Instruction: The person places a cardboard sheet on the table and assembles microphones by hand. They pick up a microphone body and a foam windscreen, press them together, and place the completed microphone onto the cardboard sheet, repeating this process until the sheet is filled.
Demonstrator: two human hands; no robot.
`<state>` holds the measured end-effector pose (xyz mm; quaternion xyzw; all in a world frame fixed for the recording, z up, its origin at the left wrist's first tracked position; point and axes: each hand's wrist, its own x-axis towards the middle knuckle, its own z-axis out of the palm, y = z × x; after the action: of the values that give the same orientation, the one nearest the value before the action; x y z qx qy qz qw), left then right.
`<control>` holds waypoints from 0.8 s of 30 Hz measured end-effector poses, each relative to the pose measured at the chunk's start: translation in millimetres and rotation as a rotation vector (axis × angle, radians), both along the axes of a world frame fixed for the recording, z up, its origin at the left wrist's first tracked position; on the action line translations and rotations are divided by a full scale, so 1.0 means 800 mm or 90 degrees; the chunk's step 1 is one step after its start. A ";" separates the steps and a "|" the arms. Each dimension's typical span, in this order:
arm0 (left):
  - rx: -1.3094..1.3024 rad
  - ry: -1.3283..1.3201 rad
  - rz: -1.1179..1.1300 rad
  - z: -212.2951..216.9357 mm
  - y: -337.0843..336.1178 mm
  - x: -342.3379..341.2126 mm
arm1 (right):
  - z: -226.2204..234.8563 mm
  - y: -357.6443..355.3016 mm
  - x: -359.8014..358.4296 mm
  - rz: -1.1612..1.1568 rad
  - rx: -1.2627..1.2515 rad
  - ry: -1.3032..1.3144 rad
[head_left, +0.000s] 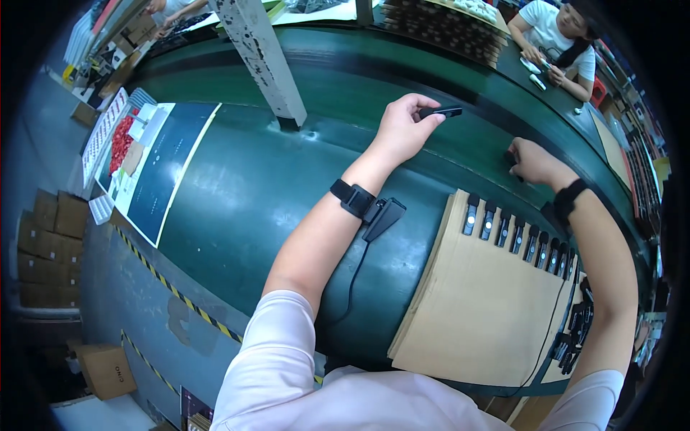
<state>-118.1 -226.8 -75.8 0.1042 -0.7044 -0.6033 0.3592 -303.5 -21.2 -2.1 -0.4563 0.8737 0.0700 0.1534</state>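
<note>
A white post with flaking paint meets the green workbench at upper centre-left. At the bench's left end lies a dark blue sheet with pale borders; beside it is a heap of red parts. Yellow-and-black striped tape marks the grey-blue floor. Brown cartons are stacked at far left; a separate carton is located below them, to the right. At upper right, a co-worker in a white top handles small white items. Layered brown stacks occupy the top edge, left of the co-worker.
</note>
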 end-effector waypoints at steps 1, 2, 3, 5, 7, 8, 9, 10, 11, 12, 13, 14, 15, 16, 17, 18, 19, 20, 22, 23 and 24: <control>0.005 0.012 -0.004 0.005 0.003 0.006 | 0.019 -0.004 0.015 -0.032 -0.004 -0.048; 0.010 0.025 -0.010 0.010 0.009 0.011 | 0.031 -0.003 0.026 -0.066 -0.008 -0.095; 0.008 0.043 -0.020 0.028 0.019 0.015 | 0.043 0.017 0.026 -0.098 -0.118 -0.223; 0.022 0.045 -0.051 0.060 0.034 0.036 | 0.057 0.050 0.059 -0.168 -0.348 -0.431; 0.064 0.049 -0.118 0.088 0.058 0.062 | 0.074 0.088 0.114 -0.243 -0.553 -0.592; 0.060 0.045 -0.122 0.096 0.073 0.070 | 0.077 0.114 0.133 -0.276 -0.639 -0.671; -0.002 0.077 -0.156 0.103 0.089 0.079 | 0.076 0.144 0.153 -0.285 -0.710 -0.740; -0.065 0.114 -0.191 0.111 0.106 0.088 | 0.074 0.173 0.171 -0.289 -0.783 -0.806; -0.067 0.116 -0.210 0.116 0.125 0.094 | 0.069 0.202 0.191 -0.299 -0.799 -0.794; -0.176 0.122 -0.234 0.122 0.141 0.105 | 0.064 0.225 0.215 -0.369 -0.852 -0.858; -0.283 0.133 -0.260 0.126 0.154 0.115 | 0.062 0.241 0.235 -0.441 -0.909 -0.917; -0.278 0.139 -0.288 0.126 0.167 0.120 | 0.060 0.252 0.251 -0.461 -0.931 -0.898; -0.326 0.135 -0.291 0.122 0.175 0.125 | 0.051 0.256 0.268 -0.512 -0.940 -0.990; -0.369 0.134 -0.295 0.118 0.183 0.132 | 0.044 0.261 0.287 -0.565 -0.948 -1.079; -0.369 0.109 -0.306 0.115 0.190 0.137 | 0.035 0.268 0.297 -0.545 -0.936 -1.081; -0.371 0.089 -0.317 0.114 0.196 0.138 | 0.028 0.273 0.299 -0.522 -0.926 -1.080; -0.363 0.099 -0.348 0.114 0.205 0.137 | 0.021 0.277 0.301 -0.469 -0.922 -1.048; -0.363 0.087 -0.354 0.116 0.211 0.141 | 0.018 0.278 0.304 -0.414 -0.908 -1.026; -0.363 0.081 -0.379 0.117 0.221 0.140 | 0.016 0.279 0.305 -0.385 -0.906 -0.986; -0.369 0.074 -0.383 0.118 0.226 0.142 | 0.016 0.278 0.307 -0.338 -0.881 -0.964; -0.376 0.068 -0.386 0.118 0.231 0.143 | 0.019 0.275 0.310 -0.350 -0.889 -0.960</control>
<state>-3.6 -41.9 18.9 -0.2466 -0.8261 -0.4585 0.2156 -55.7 199.2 12.8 -0.1558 0.4722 -0.7849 0.3696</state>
